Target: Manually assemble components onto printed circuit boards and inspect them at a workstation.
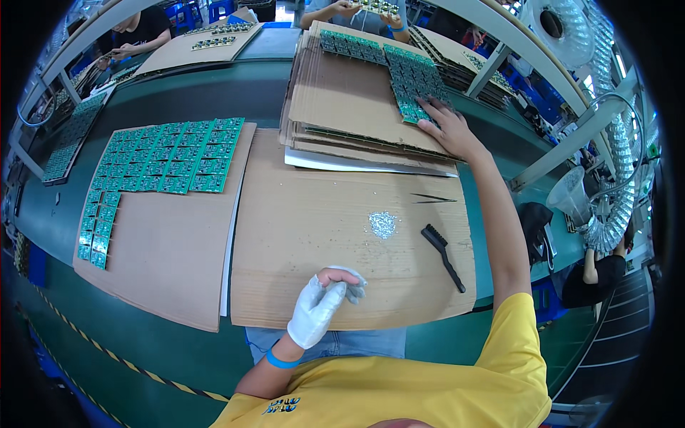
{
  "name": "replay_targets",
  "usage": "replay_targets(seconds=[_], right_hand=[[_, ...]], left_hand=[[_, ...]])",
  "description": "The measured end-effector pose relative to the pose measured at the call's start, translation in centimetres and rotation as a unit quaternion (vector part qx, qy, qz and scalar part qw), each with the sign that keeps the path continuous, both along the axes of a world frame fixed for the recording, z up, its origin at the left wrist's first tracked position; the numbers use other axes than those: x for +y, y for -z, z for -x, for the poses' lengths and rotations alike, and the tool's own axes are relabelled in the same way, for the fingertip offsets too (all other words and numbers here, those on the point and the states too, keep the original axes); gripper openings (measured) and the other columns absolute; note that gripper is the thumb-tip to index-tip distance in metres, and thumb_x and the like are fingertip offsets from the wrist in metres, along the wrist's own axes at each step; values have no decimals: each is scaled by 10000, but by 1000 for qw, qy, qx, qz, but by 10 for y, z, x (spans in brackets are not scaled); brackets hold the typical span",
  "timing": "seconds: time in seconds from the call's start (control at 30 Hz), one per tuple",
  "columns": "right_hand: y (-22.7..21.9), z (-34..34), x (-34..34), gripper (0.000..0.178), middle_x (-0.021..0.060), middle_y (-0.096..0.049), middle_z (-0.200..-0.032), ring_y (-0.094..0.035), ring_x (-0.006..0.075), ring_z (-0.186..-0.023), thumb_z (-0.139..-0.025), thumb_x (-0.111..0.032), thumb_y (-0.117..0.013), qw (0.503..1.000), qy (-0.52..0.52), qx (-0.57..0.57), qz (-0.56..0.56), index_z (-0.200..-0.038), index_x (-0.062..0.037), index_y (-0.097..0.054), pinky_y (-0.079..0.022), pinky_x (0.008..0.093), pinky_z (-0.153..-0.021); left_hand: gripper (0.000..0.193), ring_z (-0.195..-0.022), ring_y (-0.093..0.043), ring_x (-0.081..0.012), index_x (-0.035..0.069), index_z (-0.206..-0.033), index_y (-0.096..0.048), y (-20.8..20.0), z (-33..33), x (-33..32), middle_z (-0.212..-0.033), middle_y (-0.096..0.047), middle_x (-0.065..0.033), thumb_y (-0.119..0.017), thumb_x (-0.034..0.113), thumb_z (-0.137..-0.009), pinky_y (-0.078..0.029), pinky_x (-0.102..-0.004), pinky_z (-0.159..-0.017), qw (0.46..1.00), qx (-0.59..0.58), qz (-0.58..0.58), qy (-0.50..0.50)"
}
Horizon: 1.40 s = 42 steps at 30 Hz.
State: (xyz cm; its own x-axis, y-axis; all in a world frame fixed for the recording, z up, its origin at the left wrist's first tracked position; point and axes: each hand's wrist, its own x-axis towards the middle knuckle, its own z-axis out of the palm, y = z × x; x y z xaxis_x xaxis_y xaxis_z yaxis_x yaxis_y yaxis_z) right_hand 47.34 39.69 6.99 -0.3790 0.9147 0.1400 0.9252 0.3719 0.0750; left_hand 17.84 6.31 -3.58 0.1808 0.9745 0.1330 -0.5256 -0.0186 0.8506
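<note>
My right hand (446, 128) is bare and stretched far forward. Its fingers lie spread over the near end of a column of green circuit boards (414, 75) on a tall stack of cardboard sheets (342, 100). My left hand (321, 308), in a white glove with some bare finger showing, hovers above the near edge of the cardboard work sheet (307, 235). Its fingers are curled inward, and nothing shows in them. Ahead of it are a small heap of silvery bits (383, 225), black tweezers (433, 198) and a black brush (444, 258).
To the left, another cardboard sheet (164, 264) carries rows of green circuit boards (168, 157). A board-covered tray (75, 135) lies farther left. Across the green bench (264, 82), other people handle parts. A metal frame post (549, 153) and a flexible silver duct (619, 192) stand at right.
</note>
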Motion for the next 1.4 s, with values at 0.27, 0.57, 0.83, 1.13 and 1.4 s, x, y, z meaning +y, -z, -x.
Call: replay_targets(seconds=[0.27,0.57,0.83,1.13,1.4], right_hand=[[1,-18,18,677,141,-279,-1678,-272,354,-1539,-1043,-626,-389,999,-19,18,30,-1622,-282,-323,-210,529,-1239],[-4,-18,37,681,138,-277,-1680,-273,350,-1537,-1050,-603,-396,999,0,12,29,-1618,-233,-334,-205,505,-1247],[7,-29,39,696,161,-329,-1652,-259,340,-1545,-1046,-606,-405,988,-45,143,-32,-1602,-190,-360,-184,519,-1240],[-4,-33,-48,549,202,-427,-1580,-374,356,-1480,-1064,-371,-527,977,-150,73,-135,-1536,-101,-454,-258,478,-1217],[-2,19,-136,467,179,-501,-1532,-475,333,-1420,-1036,-215,-598,940,-206,246,-118,-1475,-71,-528,-380,422,-1156]], left_hand=[[159,-991,-627,-200,13,-1114,-623,-5,4,-2,-1171,-643,-138,-488,20,-1029,-510,-361,-903,997,68,-10,34],[340,-1197,-611,-331,43,-1280,-633,-71,-24,-11,-1293,-619,-162,-653,99,-946,-468,-405,-1042,963,178,-43,200],[425,-1302,-562,-333,74,-1271,-663,-153,-154,-48,-1329,-625,-141,-738,294,-916,-396,-505,-1103,869,50,-458,181],[380,-860,-590,-223,109,-881,-643,-170,-158,-116,-839,-615,-53,-419,337,-1086,-420,-431,-975,820,-212,-291,445],[257,-968,-704,-298,77,-1035,-711,-143,-49,-67,-1053,-718,-95,-771,261,-867,-544,-406,-907,935,45,-325,137]])
